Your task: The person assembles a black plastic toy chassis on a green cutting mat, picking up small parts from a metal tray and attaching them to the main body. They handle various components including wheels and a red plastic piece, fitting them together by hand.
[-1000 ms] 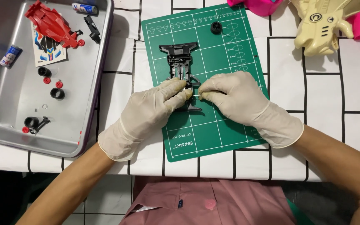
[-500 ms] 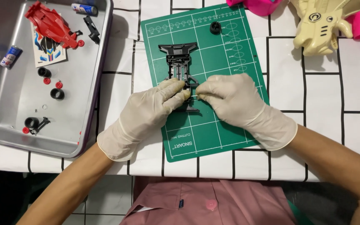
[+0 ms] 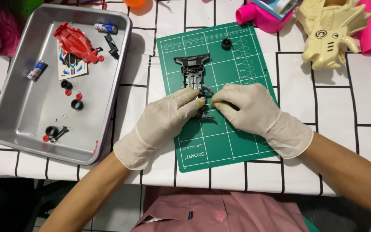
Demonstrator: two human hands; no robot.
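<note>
Fitting stage: gloved left hand [image 3: 164, 120] and right hand [image 3: 247, 107] both pinch black plastic toy-car chassis [image 3: 195, 75] (on green cutting mat [image 3: 237, 141]); next needs steady pressing.

Bright, even overhead light, soft shadows beneath both hands, sharp focus, faint glare on the metal tray [image 3: 22, 124].

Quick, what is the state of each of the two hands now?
Left hand: closed, fingertips pinching the black toy car chassis on the green cutting mat.
Right hand: closed, pinching the same chassis from the other side.
</note>
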